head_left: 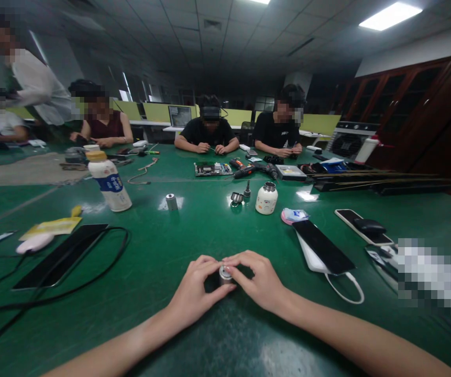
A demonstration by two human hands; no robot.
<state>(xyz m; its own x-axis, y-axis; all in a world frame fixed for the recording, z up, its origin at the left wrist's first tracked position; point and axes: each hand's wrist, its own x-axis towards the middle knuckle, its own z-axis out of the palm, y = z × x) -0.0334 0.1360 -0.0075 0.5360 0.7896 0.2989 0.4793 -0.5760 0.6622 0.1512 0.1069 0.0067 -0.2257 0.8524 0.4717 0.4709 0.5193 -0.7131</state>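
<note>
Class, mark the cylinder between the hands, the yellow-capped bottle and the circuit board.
Cylinder (226,279): head view, its side.
Yellow-capped bottle (110,183): head view, blue label.
Circuit board (210,169): head view, upper face.

a bright ceiling light panel (390,15) shines at upper right; the far ceiling (225,57) and wooden cabinets (414,89) sink into gloom. glare whitens the glossy green worktop (158,251) in patches. wide-angle distortion stretches both edges, the far left smears softly, and blocky pixelation covers several spots.
</note>
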